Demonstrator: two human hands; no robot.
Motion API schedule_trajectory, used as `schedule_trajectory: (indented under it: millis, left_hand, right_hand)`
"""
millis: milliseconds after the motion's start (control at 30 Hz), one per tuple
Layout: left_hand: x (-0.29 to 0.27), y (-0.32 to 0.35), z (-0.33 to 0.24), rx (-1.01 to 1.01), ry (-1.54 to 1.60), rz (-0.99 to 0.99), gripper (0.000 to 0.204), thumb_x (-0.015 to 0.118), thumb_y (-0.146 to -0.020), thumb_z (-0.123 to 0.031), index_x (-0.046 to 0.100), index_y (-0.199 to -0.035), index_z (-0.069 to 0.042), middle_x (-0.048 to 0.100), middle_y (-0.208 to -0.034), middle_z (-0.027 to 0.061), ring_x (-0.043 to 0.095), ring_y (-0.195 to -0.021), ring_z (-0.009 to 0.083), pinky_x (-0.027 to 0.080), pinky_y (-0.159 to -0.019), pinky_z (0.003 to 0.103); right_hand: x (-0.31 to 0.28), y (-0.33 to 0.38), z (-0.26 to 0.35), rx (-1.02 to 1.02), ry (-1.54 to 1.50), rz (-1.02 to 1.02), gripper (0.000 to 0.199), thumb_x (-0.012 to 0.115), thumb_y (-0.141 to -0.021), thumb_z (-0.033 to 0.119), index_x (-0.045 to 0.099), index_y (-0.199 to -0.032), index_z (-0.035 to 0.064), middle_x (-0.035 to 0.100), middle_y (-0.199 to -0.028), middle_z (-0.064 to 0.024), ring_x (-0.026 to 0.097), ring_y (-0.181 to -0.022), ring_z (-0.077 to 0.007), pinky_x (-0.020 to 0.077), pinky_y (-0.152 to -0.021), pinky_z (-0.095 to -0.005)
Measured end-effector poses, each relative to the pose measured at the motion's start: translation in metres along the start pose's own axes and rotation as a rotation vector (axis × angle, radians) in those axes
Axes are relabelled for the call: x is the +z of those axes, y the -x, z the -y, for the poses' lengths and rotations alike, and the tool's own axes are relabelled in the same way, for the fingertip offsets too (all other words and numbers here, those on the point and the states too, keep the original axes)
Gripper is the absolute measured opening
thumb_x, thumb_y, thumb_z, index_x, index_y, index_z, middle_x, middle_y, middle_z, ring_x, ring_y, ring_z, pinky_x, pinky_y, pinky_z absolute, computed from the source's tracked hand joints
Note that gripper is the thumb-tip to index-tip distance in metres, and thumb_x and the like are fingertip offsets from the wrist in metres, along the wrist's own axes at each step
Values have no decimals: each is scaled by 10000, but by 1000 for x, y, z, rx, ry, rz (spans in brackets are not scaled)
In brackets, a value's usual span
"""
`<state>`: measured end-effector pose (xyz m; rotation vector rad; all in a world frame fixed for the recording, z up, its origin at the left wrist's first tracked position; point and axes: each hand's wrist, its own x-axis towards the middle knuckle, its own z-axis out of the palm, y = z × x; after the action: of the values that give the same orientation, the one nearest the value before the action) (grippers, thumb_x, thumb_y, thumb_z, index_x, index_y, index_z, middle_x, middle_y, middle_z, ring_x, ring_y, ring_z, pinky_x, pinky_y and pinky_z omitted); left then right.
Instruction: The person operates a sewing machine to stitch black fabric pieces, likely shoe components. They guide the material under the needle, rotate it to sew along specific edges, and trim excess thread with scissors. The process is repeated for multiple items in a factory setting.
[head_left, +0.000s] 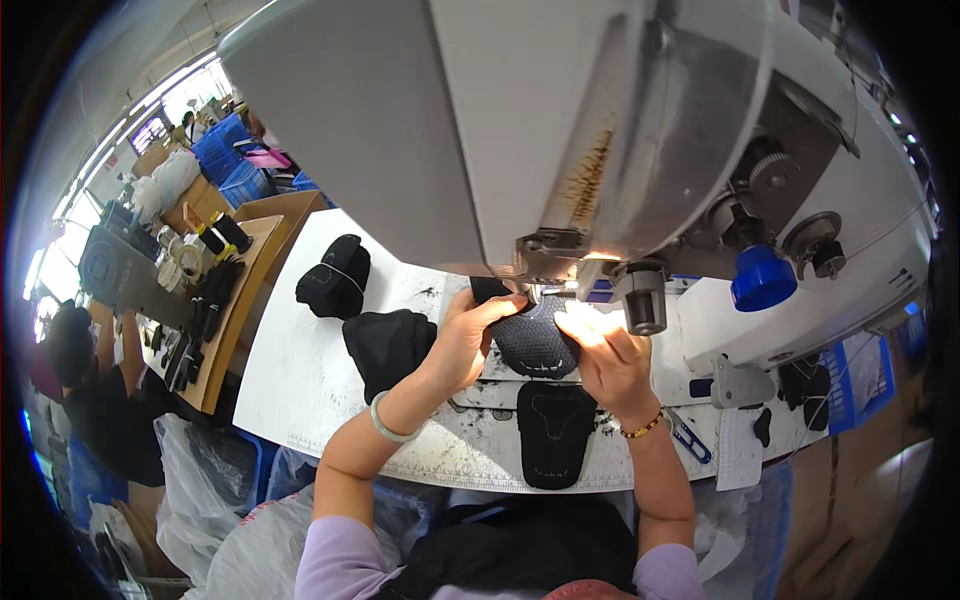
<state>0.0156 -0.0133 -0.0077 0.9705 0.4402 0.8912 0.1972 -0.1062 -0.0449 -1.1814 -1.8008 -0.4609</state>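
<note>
Under the sewing machine's presser foot (545, 291) lies a curved black mesh fabric piece (537, 345). My left hand (460, 340) pinches its left edge between thumb and fingers. On its other side my right hand (608, 362) presses thumb and fingertips onto the right edge, close to the needle area. Nearer to me, another black shaped piece (555, 437) with pale stitch marks lies flat on the white table (300, 390). Beside my left wrist rests a pile of black pieces (388, 350). The needle tip is hard to make out.
The sewing machine head (360, 130) hangs low over my hands. A tied black bundle (335, 277) sits at the back left. Right of my right wrist are a blue-handled cutter (690, 438) and a paper sheet (738, 450). Another person (105, 385) works at the far left.
</note>
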Motion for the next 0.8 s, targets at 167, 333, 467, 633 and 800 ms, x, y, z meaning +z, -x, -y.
schedule_trajectory:
  millis: [167,333,467,633,800]
  left_hand:
    - [2,0,-2,-15,-43,13,128,540,-873,-31,593,-976,24,626,-970,87,597,-891,137,467,-811,263]
    - [8,5,-11,82,-115,-51,168,507,-884,-20,568,-1028,42,623,-1004,99,595,-934,160,469,-847,296]
    - [9,1,-19,107,-163,-100,157,544,-902,-40,573,-1012,70,638,-968,117,623,-872,163,504,-791,277]
    - [-9,9,-19,217,-108,-244,191,613,-875,-76,613,-1031,35,653,-938,76,614,-811,104,506,-714,226]
    - [-97,55,-58,259,-341,-440,232,632,-857,-94,612,-1047,37,666,-898,77,630,-722,100,510,-624,208]
  right_hand:
    - [2,-3,-7,-10,-44,-103,257,638,-705,-51,632,-930,73,584,-916,-69,571,-739,-213,445,-613,-304]
    - [1,-15,-1,-33,-145,-128,202,644,-690,-27,621,-871,59,440,-697,-61,443,-604,-238,382,-569,-357]
    - [1,-22,2,-54,-167,-149,296,609,-691,-56,643,-956,70,569,-823,-77,542,-670,-246,428,-605,-345]
    - [-5,-9,-6,213,-105,-271,228,560,-778,-95,616,-981,-6,634,-943,-103,596,-858,-215,466,-769,-294]
    - [-11,-16,-21,277,-21,-330,203,553,-803,-92,580,-984,-4,625,-953,-111,586,-789,-214,468,-649,-290]
